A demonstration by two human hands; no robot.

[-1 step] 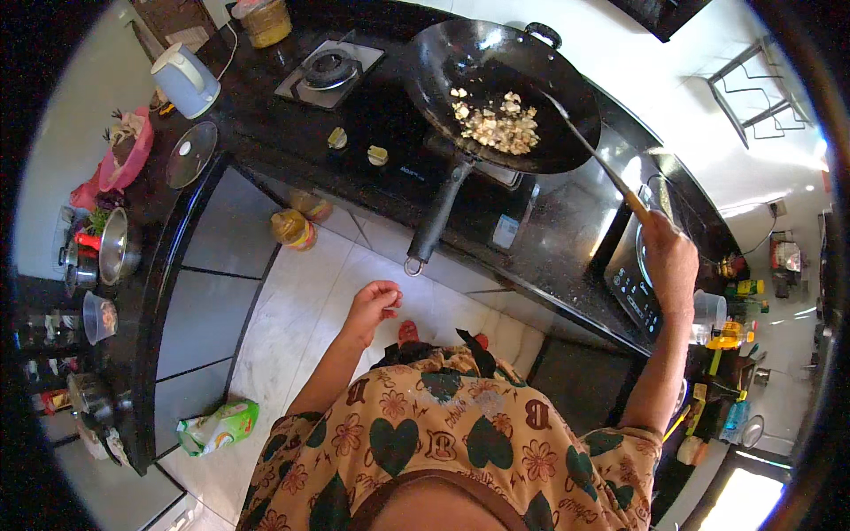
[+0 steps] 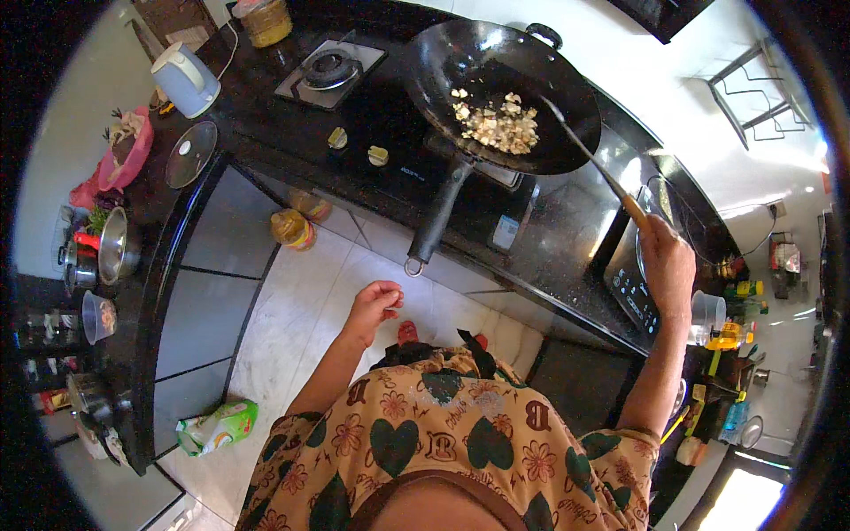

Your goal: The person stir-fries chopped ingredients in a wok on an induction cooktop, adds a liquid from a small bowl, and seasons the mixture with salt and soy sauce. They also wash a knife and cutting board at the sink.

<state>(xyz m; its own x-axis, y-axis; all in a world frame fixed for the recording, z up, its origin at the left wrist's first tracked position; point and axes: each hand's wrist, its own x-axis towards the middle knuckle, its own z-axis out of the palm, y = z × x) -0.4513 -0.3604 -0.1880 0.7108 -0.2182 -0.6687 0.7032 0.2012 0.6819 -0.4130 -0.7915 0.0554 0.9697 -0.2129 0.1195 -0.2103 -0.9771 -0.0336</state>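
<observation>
My right hand (image 2: 668,268) is wrapped round the wooden handle of a long metal spatula (image 2: 595,157). The spatula slants up and left, its far end inside the right part of a large black wok (image 2: 452,55). Small pale, browned pieces of food (image 2: 500,128) lie in the wok, left of the spatula's tip. The wok rests over a burner, and its long black handle (image 2: 436,212) points toward me. Below that handle, my left hand (image 2: 375,311) hangs in the air with fingers curled in, touching nothing; I see nothing in it.
A bare burner (image 2: 329,71), a light blue kettle (image 2: 186,81) and a glass lid (image 2: 192,155) are on the counter to the left. An induction cooker (image 2: 630,279) sits by my right hand. On the floor are a jar (image 2: 292,230) and a green-white bag (image 2: 219,428).
My right hand and the spatula have shifted very slightly down and left. The food, the wok and my left hand look the same.
</observation>
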